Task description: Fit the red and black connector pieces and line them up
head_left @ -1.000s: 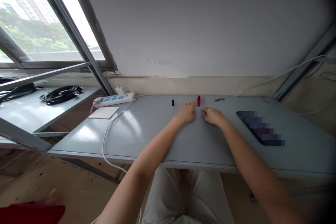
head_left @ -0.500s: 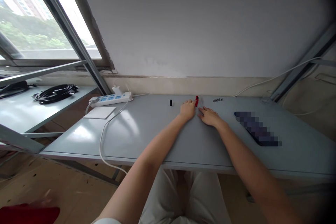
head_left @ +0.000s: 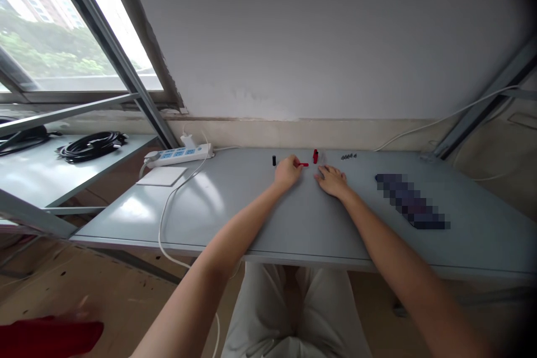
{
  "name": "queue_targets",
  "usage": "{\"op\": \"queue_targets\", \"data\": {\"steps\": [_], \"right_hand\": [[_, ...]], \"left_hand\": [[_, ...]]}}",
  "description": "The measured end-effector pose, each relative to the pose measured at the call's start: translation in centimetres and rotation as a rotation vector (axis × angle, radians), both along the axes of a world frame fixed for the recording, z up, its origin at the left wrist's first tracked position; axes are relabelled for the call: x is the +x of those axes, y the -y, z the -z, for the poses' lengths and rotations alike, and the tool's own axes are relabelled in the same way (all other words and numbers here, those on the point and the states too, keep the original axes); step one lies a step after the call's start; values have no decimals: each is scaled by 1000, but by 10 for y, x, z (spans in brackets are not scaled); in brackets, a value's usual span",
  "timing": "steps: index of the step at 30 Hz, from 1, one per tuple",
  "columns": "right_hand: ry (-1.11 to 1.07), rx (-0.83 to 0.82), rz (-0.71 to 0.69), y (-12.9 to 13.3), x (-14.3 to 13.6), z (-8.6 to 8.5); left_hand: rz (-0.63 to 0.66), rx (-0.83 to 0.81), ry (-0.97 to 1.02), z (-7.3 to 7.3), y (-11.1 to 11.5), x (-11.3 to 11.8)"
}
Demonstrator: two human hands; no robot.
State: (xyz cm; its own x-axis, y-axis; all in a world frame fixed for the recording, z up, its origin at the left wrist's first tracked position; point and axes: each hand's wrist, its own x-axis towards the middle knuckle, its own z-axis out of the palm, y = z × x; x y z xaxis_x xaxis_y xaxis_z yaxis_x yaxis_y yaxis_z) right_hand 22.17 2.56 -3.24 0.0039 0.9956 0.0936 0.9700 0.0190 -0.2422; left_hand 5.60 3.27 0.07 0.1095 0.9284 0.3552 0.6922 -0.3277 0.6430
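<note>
My left hand [head_left: 288, 171] pinches one end of a small thin red piece [head_left: 304, 164], which points to the right just above the table. To its left a short black cylinder [head_left: 274, 160] stands upright. My right hand [head_left: 331, 180] lies flat on the table with its fingers stretched out and holds nothing. Behind the gap between my hands is a red and black part [head_left: 315, 156], too small to name. A small clear item [head_left: 323, 158] sits beside it. Several small dark screw-like pieces [head_left: 348, 156] lie in a row farther right.
A white power strip [head_left: 180, 155] and a flat white panel [head_left: 162, 176] occupy the table's left end. A white cable [head_left: 168, 207] hangs over the front edge. On the right lies a dark pixelated object [head_left: 411, 201]. Coiled black cables [head_left: 92, 146] rest on the neighbouring table.
My left hand has moved left, away from the red and black part, with the thin red piece now in its fingers. My right hand has barely moved.
</note>
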Motion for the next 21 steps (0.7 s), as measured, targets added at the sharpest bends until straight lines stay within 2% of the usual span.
{"op": "queue_targets", "data": {"steps": [4, 8, 14, 16, 21], "right_hand": [[-26, 77, 30, 2, -3, 1], [-109, 177, -33, 5, -8, -3], [-524, 455, -129, 5, -17, -15], [-664, 475, -143, 4, -18, -16], [-902, 385, -157, -4, -15, -12]], "left_hand": [[-6, 26, 193, 4, 13, -14], [-1, -33, 372, 6, 20, -18], [13, -120, 568, 4, 22, -16], [17, -129, 609, 4, 23, -15], [10, -136, 692, 6, 22, -14]]}}
